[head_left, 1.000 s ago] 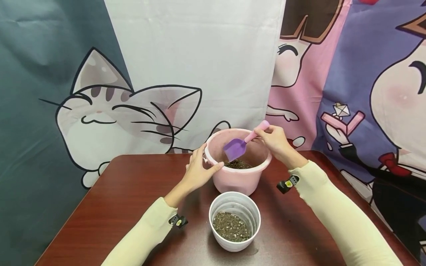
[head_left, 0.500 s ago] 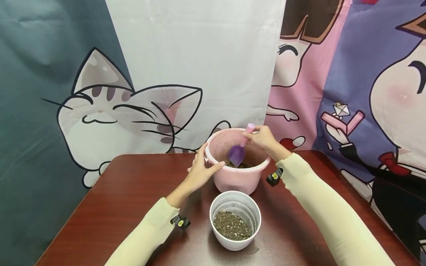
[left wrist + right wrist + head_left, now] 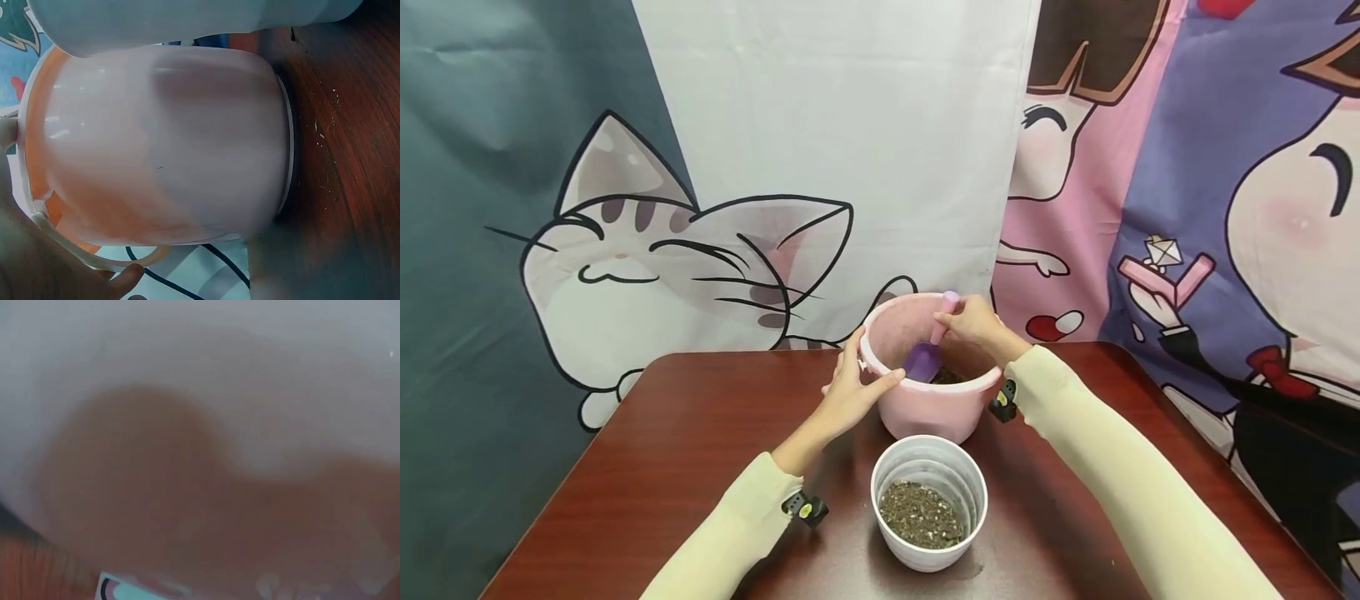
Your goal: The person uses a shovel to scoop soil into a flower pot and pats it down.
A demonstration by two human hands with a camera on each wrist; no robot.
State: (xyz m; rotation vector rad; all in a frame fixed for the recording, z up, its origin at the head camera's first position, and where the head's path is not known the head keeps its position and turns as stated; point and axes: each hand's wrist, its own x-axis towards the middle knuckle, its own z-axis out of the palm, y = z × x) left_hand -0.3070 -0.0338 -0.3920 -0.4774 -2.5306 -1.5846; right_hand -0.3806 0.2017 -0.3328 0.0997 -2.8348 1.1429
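A pink bucket [image 3: 934, 414] with dark soil [image 3: 946, 377] in it stands on the table. My left hand [image 3: 846, 393] grips its left rim, the thumb on the rim and the fingers down the outside. The left wrist view shows the bucket's wall [image 3: 156, 150] and curved carrying handle [image 3: 81, 250] beside those fingers. My right hand [image 3: 976, 321], over the bucket's opening, pinches the pink handle of a small trowel. The purple trowel blade [image 3: 922, 362] is inside the bucket, low by the soil; its tip is hidden. In the right wrist view there is mostly a blurred pale wall.
A white ribbed pot [image 3: 928, 560], part filled with speckled soil [image 3: 920, 514], stands in front of the bucket. Both are on a reddish-brown wooden table [image 3: 722, 417]. Behind hangs a cartoon-printed cloth [image 3: 850, 125]. Fine crumbs [image 3: 322, 131] lie near the bucket's base.
My right hand has moved left and down, in over the bucket. The trowel handle has swung more upright and its blade has gone lower. The left hand keeps its place on the rim.
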